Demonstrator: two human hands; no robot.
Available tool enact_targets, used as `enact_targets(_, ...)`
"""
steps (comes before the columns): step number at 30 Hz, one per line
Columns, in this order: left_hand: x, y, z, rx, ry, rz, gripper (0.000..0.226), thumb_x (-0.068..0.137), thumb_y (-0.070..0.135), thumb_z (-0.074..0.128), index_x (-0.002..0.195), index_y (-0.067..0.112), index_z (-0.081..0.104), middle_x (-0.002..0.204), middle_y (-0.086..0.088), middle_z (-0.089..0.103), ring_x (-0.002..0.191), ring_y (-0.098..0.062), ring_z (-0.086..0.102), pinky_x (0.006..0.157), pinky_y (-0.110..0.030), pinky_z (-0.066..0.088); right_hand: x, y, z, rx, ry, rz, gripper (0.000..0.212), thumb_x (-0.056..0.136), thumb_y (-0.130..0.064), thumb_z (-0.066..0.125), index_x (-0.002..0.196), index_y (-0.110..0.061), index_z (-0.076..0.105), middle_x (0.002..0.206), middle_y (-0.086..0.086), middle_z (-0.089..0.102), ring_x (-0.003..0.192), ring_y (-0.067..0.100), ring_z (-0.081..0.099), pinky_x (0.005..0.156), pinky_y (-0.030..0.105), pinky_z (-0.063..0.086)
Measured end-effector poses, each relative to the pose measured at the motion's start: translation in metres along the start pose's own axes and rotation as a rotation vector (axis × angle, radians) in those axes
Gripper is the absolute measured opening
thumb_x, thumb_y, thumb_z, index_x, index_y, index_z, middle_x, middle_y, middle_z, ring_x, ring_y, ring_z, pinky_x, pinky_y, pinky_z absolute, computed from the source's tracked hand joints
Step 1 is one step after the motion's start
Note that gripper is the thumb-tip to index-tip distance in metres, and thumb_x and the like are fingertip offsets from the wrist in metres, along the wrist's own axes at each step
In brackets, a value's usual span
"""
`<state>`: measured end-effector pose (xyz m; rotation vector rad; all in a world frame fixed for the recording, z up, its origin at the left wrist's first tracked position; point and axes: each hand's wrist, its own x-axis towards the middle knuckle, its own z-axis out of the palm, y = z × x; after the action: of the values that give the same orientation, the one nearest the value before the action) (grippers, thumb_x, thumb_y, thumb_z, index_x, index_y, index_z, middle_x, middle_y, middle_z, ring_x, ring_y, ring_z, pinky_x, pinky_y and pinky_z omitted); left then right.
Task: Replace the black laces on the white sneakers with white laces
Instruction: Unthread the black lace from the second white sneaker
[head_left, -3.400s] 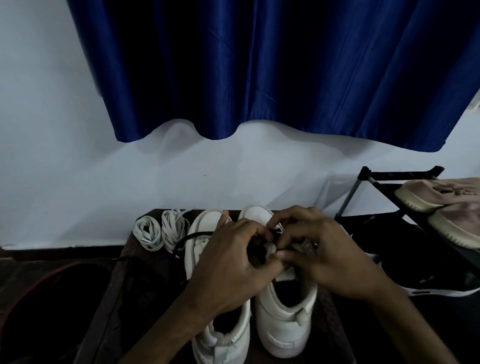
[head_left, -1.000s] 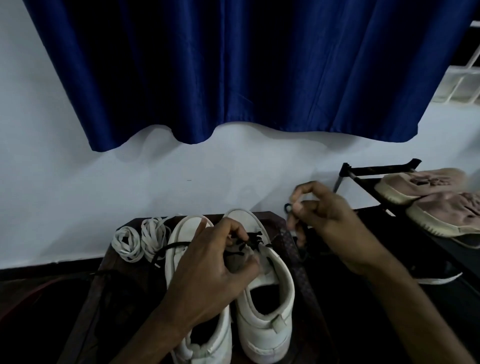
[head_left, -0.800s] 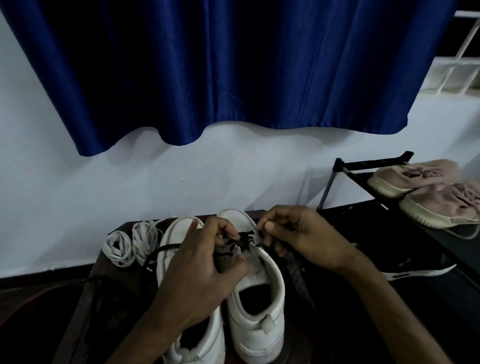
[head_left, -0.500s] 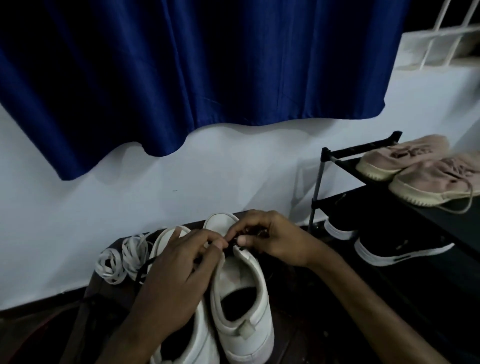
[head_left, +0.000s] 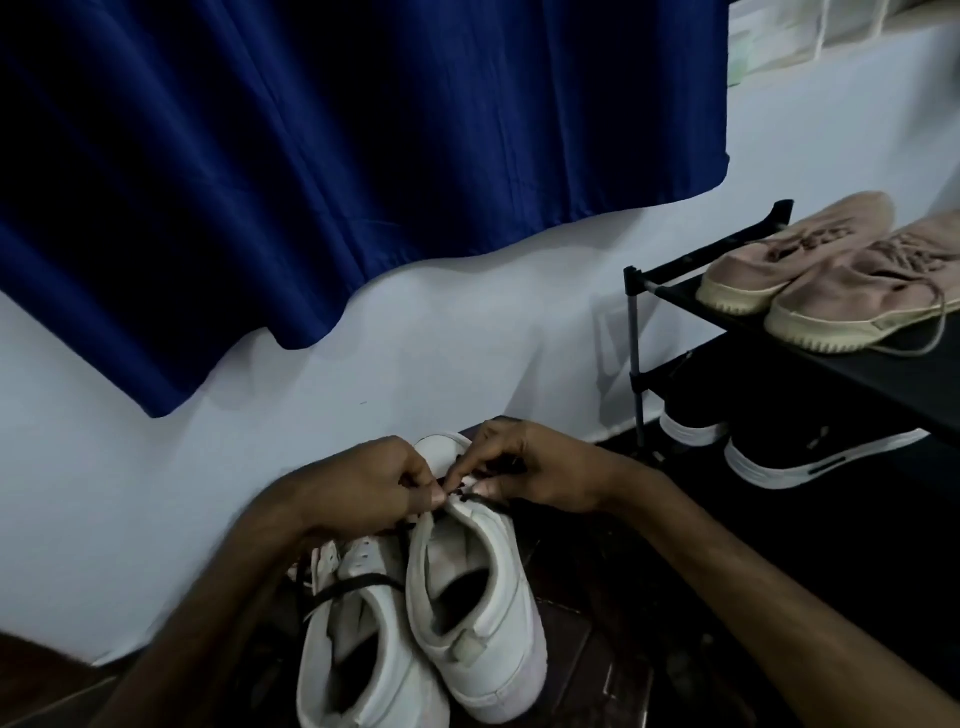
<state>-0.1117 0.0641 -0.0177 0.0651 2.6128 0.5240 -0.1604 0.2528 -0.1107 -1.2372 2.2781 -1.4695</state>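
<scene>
Pinching the black lace (head_left: 470, 499) with curled fingers (head_left: 431, 493), left hand (head_left: 363, 488) and right hand (head_left: 540, 473) meet over the white sneaker (head_left: 478, 597).

Two white leather sneakers (head_left: 483, 571) stand side by side, heels nearest, the right one's thin black lace (head_left: 480, 500) pinched under the fingertips (head_left: 483, 487), above its tongue.

The left hand (head_left: 363, 488) and right hand (head_left: 530, 467) hide the right white sneaker's (head_left: 483, 597) front eyelets and most of its black lace (head_left: 478, 500), while the left white sneaker (head_left: 363, 654) is cut off at the bottom edge.

Two white sneakers (head_left: 498, 566), two pink shoes (head_left: 779, 260), two black shoes (head_left: 769, 465).
</scene>
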Motion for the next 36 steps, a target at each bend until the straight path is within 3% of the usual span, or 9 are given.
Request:
enact_targets(3,0.002,-0.009,0.012,-0.128,0.008,-0.006,0.024,0.101,0.023,0.051,0.091,0.005,0.063,0.081,-0.007,0.054,0.074,-0.016,0.048,0.068,-0.027,0.039,-0.001,-0.001,-0.004,-0.071,-0.05,0.016,0.029,0.09,-0.012,0.068,0.117,-0.023,0.071,0.096,0.007,0.055,0.096,0.017,0.054,0.095,0.036,0.044)
enact_targets(7,-0.008,-0.025,0.029,-0.703,0.132,-0.062,0.026,0.104,0.015,0.045,0.089,0.0,0.061,0.082,-0.017,0.054,0.069,-0.024,0.049,0.062,-0.031,0.043,0.002,-0.003,-0.003,-0.137,-0.08,0.016,0.028,0.09,-0.02,0.068,0.115,-0.033,0.069,0.095,0.001,0.053,0.096,0.016,0.053,0.097,0.041,0.044)
enact_targets(11,-0.02,-0.021,0.037,-0.999,0.215,-0.028,0.018,0.102,0.009,0.046,0.092,0.001,0.059,0.084,-0.018,0.056,0.057,-0.016,0.049,0.045,-0.024,0.042,0.0,-0.005,-0.003,-0.13,-0.068,0.01,0.028,0.09,-0.018,0.069,0.114,-0.031,0.071,0.093,-0.002,0.052,0.094,0.013,0.053,0.097,0.039,0.044)
enact_targets(18,-0.024,-0.009,0.015,-0.323,0.256,0.181,0.011,0.094,0.027,0.063,0.093,0.024,0.074,0.078,0.007,0.07,0.055,0.002,0.052,0.055,-0.011,0.039,0.0,-0.007,-0.005,-0.131,-0.075,0.004,0.033,0.089,-0.012,0.07,0.121,-0.021,0.07,0.092,-0.004,0.05,0.092,0.007,0.05,0.092,0.021,0.043)
enact_targets(22,-0.025,-0.003,0.005,-0.065,0.227,0.167,0.009,0.089,0.022,0.069,0.085,0.025,0.076,0.067,0.021,0.068,0.06,0.01,0.056,0.06,-0.01,0.041,-0.002,-0.007,-0.007,-0.148,-0.096,0.028,0.034,0.089,-0.021,0.07,0.121,-0.032,0.068,0.102,-0.008,0.048,0.106,0.005,0.045,0.104,0.028,0.036)
enact_targets(27,-0.018,0.003,0.015,0.33,0.361,0.157,0.017,0.099,0.022,0.055,0.1,0.023,0.072,0.101,0.006,0.064,0.099,-0.007,0.049,0.08,-0.019,0.037,-0.007,-0.009,-0.011,-0.219,-0.145,0.134,0.041,0.086,-0.035,0.07,0.12,-0.055,0.057,0.126,-0.014,0.039,0.122,0.011,0.03,0.112,0.045,0.026)
enact_targets(32,-0.012,-0.032,0.019,0.047,0.591,0.033,0.019,0.102,0.018,0.049,0.096,0.019,0.067,0.095,0.002,0.062,0.093,-0.016,0.057,0.082,-0.03,0.042,-0.009,-0.016,-0.014,-0.242,-0.161,0.167,0.043,0.081,-0.044,0.075,0.119,-0.055,0.058,0.131,-0.015,0.035,0.126,0.005,0.024,0.103,0.037,0.016)
enact_targets(34,-0.014,-0.047,0.017,-0.212,0.508,-0.03,0.022,0.102,0.02,0.048,0.089,0.018,0.065,0.083,0.005,0.061,0.081,-0.017,0.056,0.073,-0.033,0.043,-0.008,-0.017,-0.014,-0.25,-0.155,0.161,0.042,0.08,-0.046,0.075,0.118,-0.054,0.059,0.13,-0.015,0.034,0.125,0.001,0.02,0.103,0.038,0.013)
enact_targets(36,-0.016,-0.048,0.018,-0.221,0.406,-0.033,0.021,0.103,0.021,0.047,0.089,0.018,0.063,0.081,0.005,0.06,0.079,-0.016,0.056,0.07,-0.033,0.043,-0.008,-0.017,-0.015,-0.258,-0.147,0.164,0.041,0.08,-0.047,0.075,0.117,-0.054,0.059,0.129,-0.016,0.033,0.124,-0.001,0.019,0.103,0.038,0.013)
